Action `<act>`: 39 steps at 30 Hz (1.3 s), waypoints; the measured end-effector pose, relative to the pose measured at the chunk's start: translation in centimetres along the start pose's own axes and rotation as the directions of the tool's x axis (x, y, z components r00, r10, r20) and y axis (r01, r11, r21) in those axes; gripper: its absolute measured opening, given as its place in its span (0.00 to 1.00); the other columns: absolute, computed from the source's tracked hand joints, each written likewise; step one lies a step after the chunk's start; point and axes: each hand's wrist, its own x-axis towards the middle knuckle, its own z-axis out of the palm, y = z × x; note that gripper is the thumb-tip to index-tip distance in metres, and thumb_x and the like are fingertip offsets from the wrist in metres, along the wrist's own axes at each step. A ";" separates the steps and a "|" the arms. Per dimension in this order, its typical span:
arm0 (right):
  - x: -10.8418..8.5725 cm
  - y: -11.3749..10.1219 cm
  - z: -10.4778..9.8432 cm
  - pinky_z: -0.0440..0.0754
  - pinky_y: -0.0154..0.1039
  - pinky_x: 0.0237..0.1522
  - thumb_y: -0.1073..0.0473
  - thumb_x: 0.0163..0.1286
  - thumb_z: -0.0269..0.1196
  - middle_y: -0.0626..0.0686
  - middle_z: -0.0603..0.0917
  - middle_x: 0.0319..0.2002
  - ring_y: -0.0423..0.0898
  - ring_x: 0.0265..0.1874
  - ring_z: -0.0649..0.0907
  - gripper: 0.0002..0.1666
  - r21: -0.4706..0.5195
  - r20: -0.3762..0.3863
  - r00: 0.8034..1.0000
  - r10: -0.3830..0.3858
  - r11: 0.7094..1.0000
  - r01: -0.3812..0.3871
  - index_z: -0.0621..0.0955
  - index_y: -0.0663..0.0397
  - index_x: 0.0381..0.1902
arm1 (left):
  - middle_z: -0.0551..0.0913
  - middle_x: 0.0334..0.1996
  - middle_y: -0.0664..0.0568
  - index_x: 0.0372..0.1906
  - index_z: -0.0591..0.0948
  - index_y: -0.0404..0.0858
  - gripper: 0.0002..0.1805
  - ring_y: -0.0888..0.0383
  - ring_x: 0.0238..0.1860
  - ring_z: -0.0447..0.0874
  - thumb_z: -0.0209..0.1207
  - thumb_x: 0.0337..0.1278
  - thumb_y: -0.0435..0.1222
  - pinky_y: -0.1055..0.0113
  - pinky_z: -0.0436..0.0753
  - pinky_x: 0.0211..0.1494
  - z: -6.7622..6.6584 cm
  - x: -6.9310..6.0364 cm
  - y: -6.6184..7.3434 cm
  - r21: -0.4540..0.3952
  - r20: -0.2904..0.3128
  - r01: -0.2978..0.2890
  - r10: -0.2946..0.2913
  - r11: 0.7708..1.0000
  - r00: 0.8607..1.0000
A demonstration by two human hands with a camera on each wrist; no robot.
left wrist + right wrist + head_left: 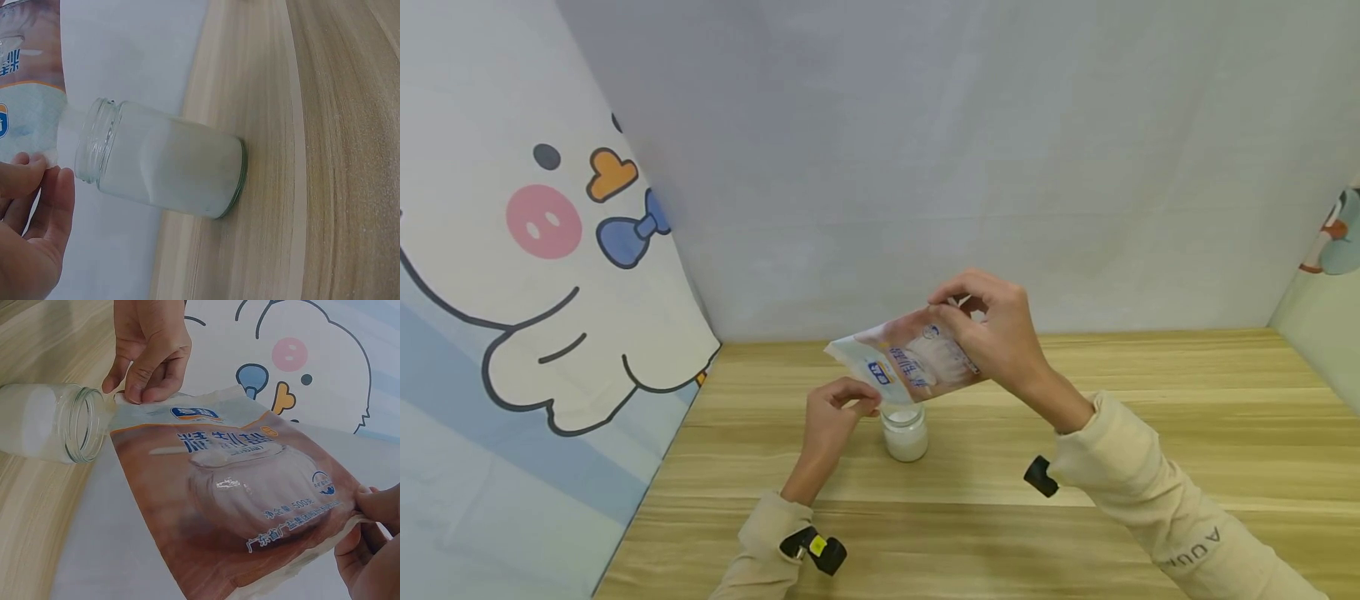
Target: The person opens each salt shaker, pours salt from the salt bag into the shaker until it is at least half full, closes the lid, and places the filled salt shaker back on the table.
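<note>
A printed salt bag [917,354] is held tilted above a clear glass jar [905,437], its pale end lower and toward the jar. My left hand [831,421] pinches the bag's lower corner beside the jar mouth. My right hand [1000,333] grips the raised bottom end between thumb and fingers. In the left wrist view, white salt [72,122] streams from the bag into the upright jar, and more salt [194,165] fills much of it with a sloping top. The right wrist view shows the bag's brown front [225,487] with blue lettering.
The jar stands on a wood-grain table [970,533]. A plain pale sheet [955,150] hangs behind, and a cartoon-printed sheet [542,333] is at the left. Black wrist mounts [815,547] sit on both sleeves.
</note>
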 end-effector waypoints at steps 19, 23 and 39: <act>0.1 0.0 0.1 0.80 0.31 0.28 0.73 0.59 0.63 0.55 0.83 0.28 0.44 0.28 0.79 0.05 0.008 0.001 1.000 0.009 1.000 -0.009 0.84 0.61 0.28 | 0.83 0.30 0.39 0.28 0.84 0.28 0.04 0.52 0.32 0.84 0.62 0.47 0.19 0.58 0.87 0.35 0.1 -0.3 -0.3 -0.006 -0.005 -0.039 0.039 0.999 0.999; 0.1 0.0 0.2 0.80 0.31 0.28 0.72 0.59 0.63 0.55 0.83 0.29 0.43 0.29 0.79 0.04 0.001 0.002 1.000 0.014 1.000 -0.014 0.84 0.61 0.29 | 0.83 0.30 0.37 0.29 0.83 0.26 0.02 0.51 0.32 0.84 0.62 0.48 0.20 0.57 0.87 0.35 0.1 -0.3 -0.3 -0.004 0.003 -0.035 0.035 0.999 0.999; 0.3 0.0 0.4 0.80 0.31 0.28 0.73 0.58 0.63 0.55 0.83 0.29 0.43 0.28 0.79 0.05 0.015 -0.007 1.000 0.003 1.000 -0.003 0.84 0.60 0.28 | 0.83 0.29 0.37 0.28 0.83 0.27 0.03 0.53 0.31 0.84 0.63 0.46 0.20 0.58 0.87 0.35 -0.1 -0.3 -0.1 -0.011 -0.005 -0.035 0.035 0.999 0.999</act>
